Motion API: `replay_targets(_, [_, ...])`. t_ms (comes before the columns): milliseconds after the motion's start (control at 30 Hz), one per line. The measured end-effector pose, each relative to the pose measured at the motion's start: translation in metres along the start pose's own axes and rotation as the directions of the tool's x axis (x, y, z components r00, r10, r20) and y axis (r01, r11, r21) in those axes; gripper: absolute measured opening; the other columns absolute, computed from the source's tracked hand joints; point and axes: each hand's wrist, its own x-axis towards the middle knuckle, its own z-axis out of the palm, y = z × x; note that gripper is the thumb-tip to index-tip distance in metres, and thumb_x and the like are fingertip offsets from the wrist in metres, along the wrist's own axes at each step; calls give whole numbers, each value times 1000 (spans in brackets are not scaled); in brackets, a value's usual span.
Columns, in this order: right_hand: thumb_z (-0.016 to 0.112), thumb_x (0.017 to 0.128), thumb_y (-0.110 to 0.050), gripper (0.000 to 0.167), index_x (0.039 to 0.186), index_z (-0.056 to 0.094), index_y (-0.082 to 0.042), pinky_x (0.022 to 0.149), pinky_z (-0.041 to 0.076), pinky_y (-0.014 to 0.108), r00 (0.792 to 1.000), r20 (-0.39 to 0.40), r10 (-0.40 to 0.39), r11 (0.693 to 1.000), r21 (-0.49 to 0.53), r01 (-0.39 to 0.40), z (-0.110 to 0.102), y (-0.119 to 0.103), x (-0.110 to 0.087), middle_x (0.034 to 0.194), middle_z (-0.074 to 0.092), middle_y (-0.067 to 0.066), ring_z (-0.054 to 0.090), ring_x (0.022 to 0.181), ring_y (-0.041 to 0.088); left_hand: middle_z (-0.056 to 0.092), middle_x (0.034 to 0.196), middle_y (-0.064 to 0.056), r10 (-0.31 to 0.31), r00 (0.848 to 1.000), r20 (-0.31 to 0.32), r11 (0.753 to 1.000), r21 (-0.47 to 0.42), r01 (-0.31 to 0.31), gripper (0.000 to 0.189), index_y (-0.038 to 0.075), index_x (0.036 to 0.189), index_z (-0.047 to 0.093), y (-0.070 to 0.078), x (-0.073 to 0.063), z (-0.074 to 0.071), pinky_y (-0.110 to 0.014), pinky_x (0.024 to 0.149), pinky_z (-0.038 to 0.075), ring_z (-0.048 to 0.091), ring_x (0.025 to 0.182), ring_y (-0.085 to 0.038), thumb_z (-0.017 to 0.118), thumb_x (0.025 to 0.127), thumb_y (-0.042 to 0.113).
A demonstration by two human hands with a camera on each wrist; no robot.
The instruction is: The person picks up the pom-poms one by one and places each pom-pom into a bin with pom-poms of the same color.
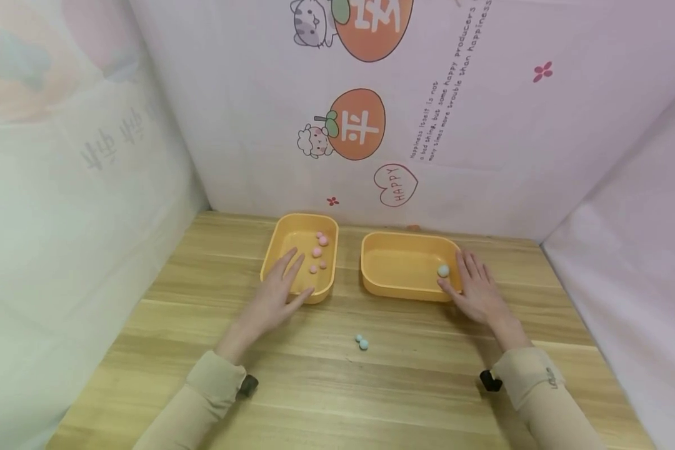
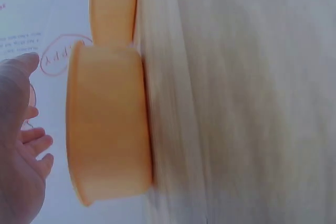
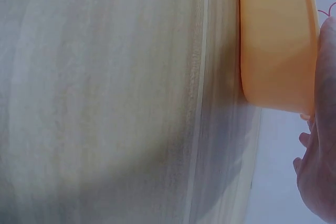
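Note:
My left hand (image 1: 272, 300) hovers over the near left part of the left yellow tray (image 1: 268, 253), fingers spread and holding nothing. Several small pink balls (image 1: 317, 252) lie in that tray. At the right end of the right yellow tray (image 1: 394, 292) is my right hand (image 1: 478, 290), its fingers extended along the outside and its thumb over the near rim. A pale blue-green ball (image 1: 443, 270) lies inside, close to that thumb. In the right wrist view, the right hand (image 3: 320, 145) is partly cut off beside the tray's end; exact contact is unclear.
Two small pale blue balls (image 1: 363, 344) sit close together on the wooden table (image 1: 337, 400), in front of the gap between the trays. A white printed cloth (image 1: 472, 187) hangs behind the trays, with more cloth on both sides.

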Motion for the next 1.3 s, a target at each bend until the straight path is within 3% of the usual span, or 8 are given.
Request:
replay_targets(133, [37,114,-64,99,174,-4,3,138,3,72,1000,1,-3,1000,-7,3,-1,-1,1,183,0,31,3,170,54,38,174,-26,98,994,-55,995,1,-98,76,0,165,44,10,-3,4,-59,128,45,45,159,-46,78,104,31])
replay_targets(267, [37,114,-64,99,174,-3,4,138,3,72,1000,-2,-2,1000,-17,2,-1,-1,2,183,1,31,4,170,54,46,169,-26,192,978,-86,981,-12,-193,75,-1,162,48,20,-9,10,-55,125,50,53,153,-43,81,101,25])
replay_targets(400, [37,114,-64,99,173,-3,4,138,3,71,1000,3,0,1000,-18,0,-1,-3,2,183,1,31,4,170,54,50,167,-24,233,969,-78,970,-59,-238,73,-3,161,50,32,-17,16,-51,124,52,56,151,-40,82,100,23])
replay_targets(500, [37,114,-64,99,173,-3,5,139,3,70,1000,11,2,1000,-18,-2,-1,-4,2,182,0,32,4,170,53,52,166,-22,217,976,-34,970,-107,-219,71,-1,161,51,41,-22,19,-50,124,51,57,151,-38,80,102,24])
replay_targets(600, [38,114,-63,99,173,-1,6,140,4,68,1000,10,2,1000,-16,-1,-1,-5,2,182,1,32,3,170,53,51,168,-19,171,984,47,974,-162,-161,69,2,163,49,48,-25,23,-50,127,49,54,154,-37,77,105,27])
replay_targets(767, [38,114,-63,98,173,-1,6,140,4,66,1000,7,4,1000,-22,-4,0,-3,3,182,1,32,3,171,52,51,169,-17,105,983,151,971,-228,-68,67,3,163,51,56,-27,28,-54,129,45,51,157,-37,74,107,31])
replay_targets(1100, [37,114,-63,98,173,0,6,140,4,66,1000,1,1,1000,-5,-1,3,-2,3,182,2,32,2,171,52,56,163,-21,142,977,156,948,-306,-89,62,2,156,58,59,-26,42,-58,123,51,58,150,-39,79,103,25])
replay_targets(1300, [38,114,-63,98,173,0,6,141,4,64,1000,-10,-4,1000,7,4,4,0,5,183,1,32,3,171,52,56,162,-18,138,970,201,939,-337,-64,55,5,148,62,57,-24,51,-57,124,50,58,150,-37,82,100,23])
